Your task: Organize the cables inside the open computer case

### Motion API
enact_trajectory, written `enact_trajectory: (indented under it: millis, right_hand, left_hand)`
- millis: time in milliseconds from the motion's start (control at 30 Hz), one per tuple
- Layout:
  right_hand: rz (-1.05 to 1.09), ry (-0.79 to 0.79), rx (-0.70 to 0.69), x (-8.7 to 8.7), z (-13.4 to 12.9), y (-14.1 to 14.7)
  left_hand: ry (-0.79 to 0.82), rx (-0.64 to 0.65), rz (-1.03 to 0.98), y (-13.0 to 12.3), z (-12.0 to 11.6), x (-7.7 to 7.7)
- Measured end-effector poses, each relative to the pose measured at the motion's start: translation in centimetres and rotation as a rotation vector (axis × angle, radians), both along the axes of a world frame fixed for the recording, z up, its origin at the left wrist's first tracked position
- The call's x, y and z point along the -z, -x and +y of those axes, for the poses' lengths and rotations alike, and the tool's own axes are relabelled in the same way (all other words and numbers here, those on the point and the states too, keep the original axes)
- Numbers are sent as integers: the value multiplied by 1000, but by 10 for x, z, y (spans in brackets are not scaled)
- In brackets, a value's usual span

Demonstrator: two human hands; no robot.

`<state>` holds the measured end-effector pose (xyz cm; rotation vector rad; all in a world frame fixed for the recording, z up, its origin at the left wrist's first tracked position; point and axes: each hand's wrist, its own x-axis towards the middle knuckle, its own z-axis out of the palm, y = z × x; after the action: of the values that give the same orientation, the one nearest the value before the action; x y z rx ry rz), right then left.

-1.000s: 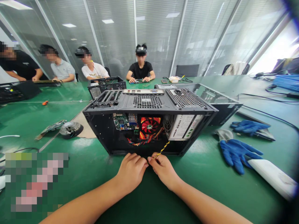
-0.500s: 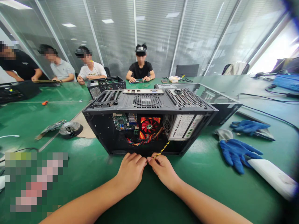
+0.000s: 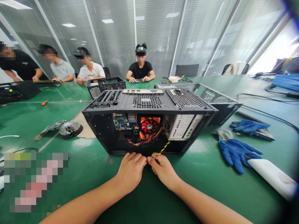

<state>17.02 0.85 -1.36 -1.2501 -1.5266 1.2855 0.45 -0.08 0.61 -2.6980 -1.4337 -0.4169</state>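
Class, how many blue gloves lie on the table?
2. The nearer glove lies at right, beside the white object; the farther glove lies just beyond it. Others may be hidden.

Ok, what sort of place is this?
Probably a meeting room used as a computer workshop: there's an open-sided computer case on a long green table, with glass partitions behind.

Striped cable (image 3: 163, 148), end hidden in left hand (image 3: 131, 171), pixelated patch (image 3: 37, 183), blue box (image 3: 286, 83) cut by right edge
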Motion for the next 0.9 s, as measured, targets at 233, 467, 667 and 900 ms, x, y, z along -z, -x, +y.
enact_trajectory:
  millis: [233,467,667,900]
  right_hand:
    - [-2,-2,0,1,0,-1]
    - [20,23,6,0,-2,0]
    - [20,21,14,-2,-1,0]
    - [24,16,20,-1,-1,0]
  left_hand:
    - [10,22,-14,1,1,1]
    - [-4,17,-112,1,0,1]
    - [7,11,-149,1,-1,1]
    - [19,-2,-247,1,-2,0]
